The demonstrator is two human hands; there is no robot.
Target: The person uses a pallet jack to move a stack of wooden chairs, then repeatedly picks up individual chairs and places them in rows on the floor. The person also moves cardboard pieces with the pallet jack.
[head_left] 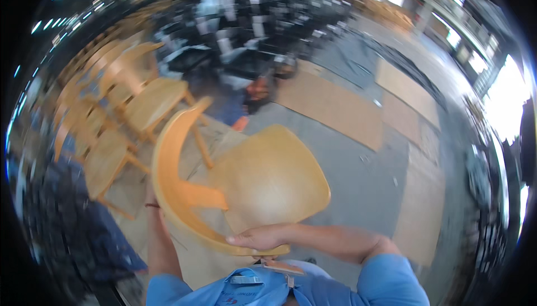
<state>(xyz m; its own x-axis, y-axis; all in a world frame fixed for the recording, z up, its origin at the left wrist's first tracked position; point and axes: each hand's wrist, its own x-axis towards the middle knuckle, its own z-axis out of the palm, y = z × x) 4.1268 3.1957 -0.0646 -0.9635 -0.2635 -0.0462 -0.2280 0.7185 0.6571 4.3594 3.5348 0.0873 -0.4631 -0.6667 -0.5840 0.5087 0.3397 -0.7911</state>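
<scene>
In front of me is a light wooden chair (268,177) with a curved backrest and a rounded seat, its backrest towards me. My right hand (260,238) is wrapped over the near right end of the backrest rail, the thumb along its top. At the rail's outer left side, my left hand (150,191) grips the chair, its fingers mostly hidden behind the wood. A dark band circles the left wrist. Most of the chair's legs are out of sight under the seat.
Similar wooden chairs (154,102) stand close together on the left. Black items (246,62) with pale tags crowd the far side, blurred. Flat brown cardboard sheets (335,107) lie on the grey floor (358,180) to the right. Dark blue material (112,241) lies at lower left.
</scene>
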